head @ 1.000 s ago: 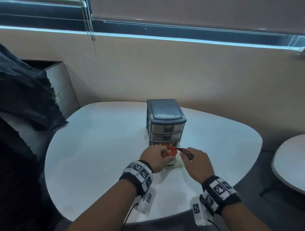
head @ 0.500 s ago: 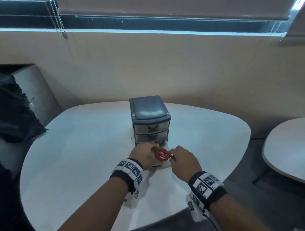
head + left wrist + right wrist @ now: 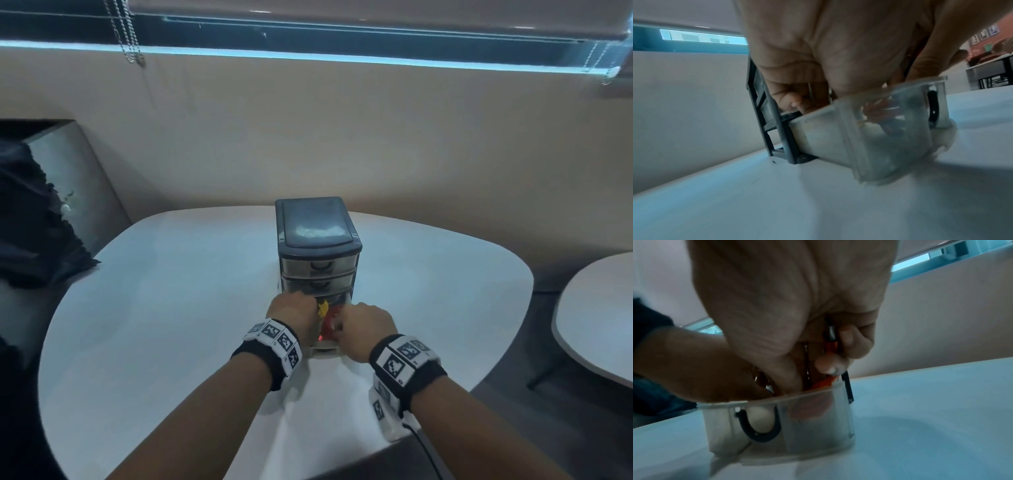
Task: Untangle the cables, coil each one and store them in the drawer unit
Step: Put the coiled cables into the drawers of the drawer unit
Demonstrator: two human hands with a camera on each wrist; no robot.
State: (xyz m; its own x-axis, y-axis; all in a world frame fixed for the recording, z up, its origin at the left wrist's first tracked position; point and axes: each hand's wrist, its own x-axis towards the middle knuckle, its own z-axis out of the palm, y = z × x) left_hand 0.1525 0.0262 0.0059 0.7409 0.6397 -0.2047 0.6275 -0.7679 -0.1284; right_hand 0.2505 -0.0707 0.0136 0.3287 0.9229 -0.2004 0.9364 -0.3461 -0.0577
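A small dark drawer unit (image 3: 317, 246) stands mid-table with its clear bottom drawer (image 3: 812, 423) pulled out toward me. Both hands are down in that drawer. The coiled red cable (image 3: 330, 323) shows between them, with a yellow bit (image 3: 322, 307) by the left hand. My left hand (image 3: 310, 308) is curled around the coil from the left. My right hand (image 3: 342, 323) pinches the red cable (image 3: 831, 345) just below its dark plug (image 3: 830, 332). Through the drawer wall the red cable (image 3: 879, 107) appears blurred. Most of the coil is hidden by my hands.
The drawer's black U-shaped handle (image 3: 758, 428) faces me. The two upper drawers (image 3: 317, 274) are closed. A white rounded table (image 3: 171, 308) carries the unit, a second table (image 3: 599, 318) stands at the right, and a dark cloth (image 3: 30, 222) lies on a seat at the left.
Both hands have gone down with the red coil from just above the drawer into it. The head view has shifted, so the drawer unit now sits centred.
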